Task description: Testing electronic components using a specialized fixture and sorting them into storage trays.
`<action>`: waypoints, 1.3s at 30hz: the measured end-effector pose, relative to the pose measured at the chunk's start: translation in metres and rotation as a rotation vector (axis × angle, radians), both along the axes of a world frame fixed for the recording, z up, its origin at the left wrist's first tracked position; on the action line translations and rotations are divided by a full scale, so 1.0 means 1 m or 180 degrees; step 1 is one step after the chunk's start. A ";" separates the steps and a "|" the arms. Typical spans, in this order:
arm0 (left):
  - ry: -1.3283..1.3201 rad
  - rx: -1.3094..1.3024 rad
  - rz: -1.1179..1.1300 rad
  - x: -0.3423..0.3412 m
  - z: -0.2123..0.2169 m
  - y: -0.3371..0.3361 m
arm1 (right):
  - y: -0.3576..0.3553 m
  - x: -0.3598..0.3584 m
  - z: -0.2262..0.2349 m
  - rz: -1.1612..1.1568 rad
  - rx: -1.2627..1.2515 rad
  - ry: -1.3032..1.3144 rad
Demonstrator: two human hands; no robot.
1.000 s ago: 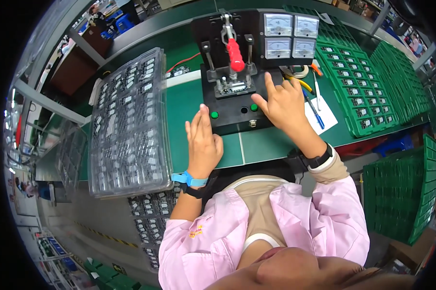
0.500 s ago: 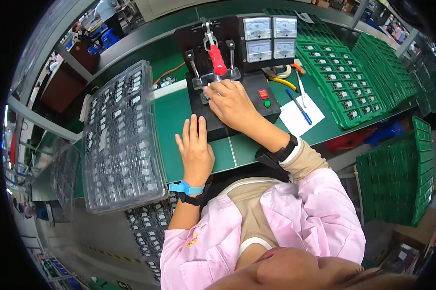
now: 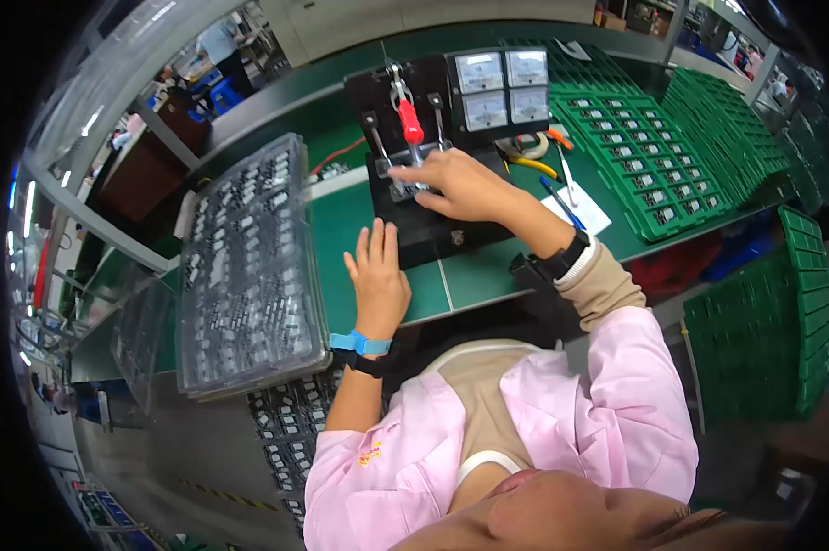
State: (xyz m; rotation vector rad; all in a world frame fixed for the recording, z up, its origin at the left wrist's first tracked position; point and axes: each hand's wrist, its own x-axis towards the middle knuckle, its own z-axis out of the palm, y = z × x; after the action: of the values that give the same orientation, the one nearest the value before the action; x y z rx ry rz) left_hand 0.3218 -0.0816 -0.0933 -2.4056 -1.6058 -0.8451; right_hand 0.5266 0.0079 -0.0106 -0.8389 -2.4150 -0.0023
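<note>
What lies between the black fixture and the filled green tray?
The head view shows white paper, blue pen, yellow handle, whitish ring, slim white tool and an orange piece.

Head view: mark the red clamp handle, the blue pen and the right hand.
Red clamp handle [image 3: 411, 123]: head view, middle of the red grip.
Blue pen [image 3: 562, 204]: head view, middle of the barrel.
Right hand [image 3: 468, 186]: head view, back of the hand.

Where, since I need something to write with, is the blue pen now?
In the head view, the blue pen lies right of centre, partly over the white paper, between the black fixture and the green tray of parts.
</note>
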 end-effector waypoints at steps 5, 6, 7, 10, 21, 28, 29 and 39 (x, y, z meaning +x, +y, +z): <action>-0.1040 -0.0180 -0.0326 -0.014 0.009 -0.010 | 0.030 0.002 0.088 0.0053 0.1731 0.0877; -0.1022 -0.0160 -0.0278 -0.017 0.013 -0.018 | 0.043 -0.004 0.096 -0.0135 0.2055 0.1318; -0.1141 -0.0075 -0.0355 -0.018 0.020 -0.028 | 0.044 -0.010 0.097 -0.0095 0.2053 0.1343; -0.1361 0.0156 -0.0451 -0.029 0.038 -0.056 | 0.045 -0.018 0.106 -0.0154 0.1845 0.1960; -0.0922 0.2095 -0.1133 -0.095 0.175 -0.069 | 0.010 0.002 -0.010 -0.0435 0.0519 -0.0713; -0.0531 0.0248 -0.0038 -0.153 0.210 0.109 | -0.021 0.080 -0.017 -0.0294 0.0082 0.0854; -0.0041 0.0000 0.0106 -0.177 0.185 0.143 | -0.014 0.113 -0.023 -0.0491 0.0106 0.0989; 0.0743 -0.1235 0.0289 -0.223 0.047 0.226 | 0.103 0.465 -0.025 -0.4028 0.0033 -0.1248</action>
State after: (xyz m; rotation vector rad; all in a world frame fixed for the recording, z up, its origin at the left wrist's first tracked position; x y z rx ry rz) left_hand 0.0986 0.1444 -0.0462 -2.5286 -1.9053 -0.2386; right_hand 0.9915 0.1105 -0.0360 -2.3484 -1.7549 -0.6993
